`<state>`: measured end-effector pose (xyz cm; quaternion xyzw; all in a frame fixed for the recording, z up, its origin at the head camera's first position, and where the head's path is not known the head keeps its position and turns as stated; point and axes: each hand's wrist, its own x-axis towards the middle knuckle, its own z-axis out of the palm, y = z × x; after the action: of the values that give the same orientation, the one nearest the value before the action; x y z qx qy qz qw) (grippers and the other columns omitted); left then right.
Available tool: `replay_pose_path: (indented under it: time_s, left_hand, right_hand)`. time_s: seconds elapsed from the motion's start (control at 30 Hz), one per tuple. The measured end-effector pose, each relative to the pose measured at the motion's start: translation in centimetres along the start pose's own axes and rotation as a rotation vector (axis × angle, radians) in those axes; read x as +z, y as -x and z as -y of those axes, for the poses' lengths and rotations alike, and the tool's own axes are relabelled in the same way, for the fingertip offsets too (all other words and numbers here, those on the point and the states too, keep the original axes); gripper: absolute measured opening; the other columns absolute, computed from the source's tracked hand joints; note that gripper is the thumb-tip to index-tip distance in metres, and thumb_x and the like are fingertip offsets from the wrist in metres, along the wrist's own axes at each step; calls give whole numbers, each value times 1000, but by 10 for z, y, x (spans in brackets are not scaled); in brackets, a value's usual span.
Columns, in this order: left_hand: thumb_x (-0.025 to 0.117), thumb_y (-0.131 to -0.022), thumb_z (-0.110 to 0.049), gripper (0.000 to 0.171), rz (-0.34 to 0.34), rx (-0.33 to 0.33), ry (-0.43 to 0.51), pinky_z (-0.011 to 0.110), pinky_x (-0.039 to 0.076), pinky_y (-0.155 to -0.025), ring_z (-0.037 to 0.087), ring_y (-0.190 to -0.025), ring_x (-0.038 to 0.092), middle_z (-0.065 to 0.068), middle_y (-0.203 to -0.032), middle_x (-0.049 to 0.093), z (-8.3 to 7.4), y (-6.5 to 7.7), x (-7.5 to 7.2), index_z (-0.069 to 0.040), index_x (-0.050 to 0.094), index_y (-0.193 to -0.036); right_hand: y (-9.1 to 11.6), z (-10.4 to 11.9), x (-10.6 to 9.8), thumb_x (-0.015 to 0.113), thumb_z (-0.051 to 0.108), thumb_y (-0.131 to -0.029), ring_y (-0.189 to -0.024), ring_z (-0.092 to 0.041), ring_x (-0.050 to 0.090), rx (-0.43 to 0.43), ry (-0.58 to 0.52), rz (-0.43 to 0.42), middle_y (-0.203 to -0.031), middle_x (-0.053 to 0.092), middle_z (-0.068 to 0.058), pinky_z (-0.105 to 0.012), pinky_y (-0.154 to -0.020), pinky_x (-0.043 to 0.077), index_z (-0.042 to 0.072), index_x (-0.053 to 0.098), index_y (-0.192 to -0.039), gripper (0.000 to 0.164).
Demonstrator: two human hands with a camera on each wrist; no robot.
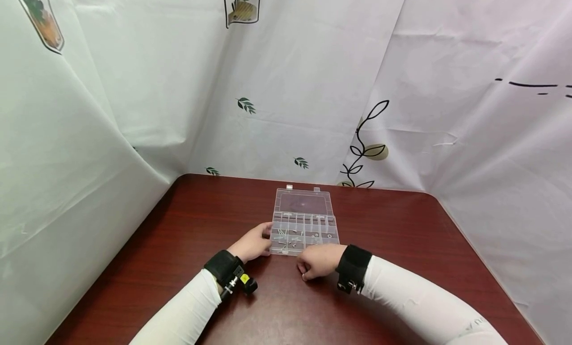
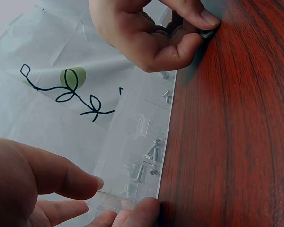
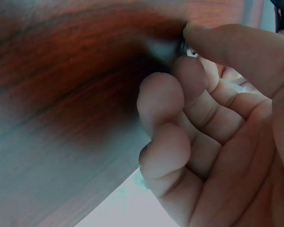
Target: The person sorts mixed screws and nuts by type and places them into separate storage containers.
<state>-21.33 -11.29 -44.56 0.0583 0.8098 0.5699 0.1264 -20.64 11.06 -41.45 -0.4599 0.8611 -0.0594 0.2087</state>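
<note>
A clear plastic compartment box [image 1: 305, 225] lies on the table with its lid [image 1: 304, 203] raised toward the back. Metal screws [image 2: 154, 151] and small nuts [image 1: 329, 236] sit in its compartments. My left hand [image 1: 253, 242] holds the box's left side, its fingertips [image 2: 97, 183] against the edge near the front corner. In front of the box, my right hand [image 1: 319, 260] is low over the table. Its thumb and index finger pinch a small dark metal piece [image 2: 207, 34], mostly hidden by the fingertips; its kind cannot be told.
The dark red wooden table [image 1: 214, 211] extends around the box on all sides. White printed cloth [image 1: 286, 87] hangs behind it and along both sides. Both wrists wear black straps [image 1: 354, 267] with small devices.
</note>
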Motion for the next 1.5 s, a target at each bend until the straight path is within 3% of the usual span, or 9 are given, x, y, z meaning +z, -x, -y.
replay_pose_path:
  time_s: [0.23,0.5,0.77,0.93,1.17,1.3,1.5]
  left_hand:
    - [50,-81,10,70,7,6,-15,37,58,-69,26,-93,63,24,-128,53,0,-1,0,5,33,-150]
    - [50,-81,9,71,2,-2,-11,37,58,-68,26,-93,63,25,-129,51,1,0,-1,4,33,-150]
    - [50,-81,10,71,1,8,1,37,58,-67,26,-93,63,25,-128,52,2,-1,0,5,33,-150]
    - [50,-81,10,71,-5,-5,-2,36,57,-67,25,-91,62,25,-130,51,1,0,0,4,34,-150]
    - [50,-79,10,72,-8,-1,-3,37,57,-67,25,-90,62,26,-130,51,1,2,0,5,34,-149]
    - [49,-79,11,73,-7,-4,-1,37,57,-67,25,-90,63,26,-131,51,1,1,1,4,34,-150]
    - [49,-79,11,73,-2,0,4,38,58,-68,27,-92,63,26,-130,52,1,1,0,5,34,-149]
  right_hand:
    - [1,-5,3,72,20,-84,-57,1,43,0,1,1,-61,46,17,-15,-54,35,23,55,-69,23]
    - [7,-6,0,69,17,-85,-57,1,41,-27,-12,-54,-61,44,17,-16,-55,35,22,55,-70,21]
    - [15,-22,-26,66,18,-90,-59,-1,44,0,-34,-288,-63,46,15,-21,-57,40,25,56,-76,19]
    - [24,-46,-34,67,18,-92,-60,-2,47,72,-84,-390,-65,49,14,-23,-58,42,25,58,-82,16]
    - [31,-85,-25,73,20,-90,-60,-5,47,209,-87,-479,-68,57,13,-25,-57,41,18,71,-84,7]
    - [32,-98,-17,74,24,-88,-63,-5,49,286,-15,-470,-75,63,14,-25,-60,43,19,76,-85,6]
    - [30,-102,-13,75,26,-88,-66,-5,50,326,37,-434,-79,64,13,-26,-62,45,21,77,-86,6]
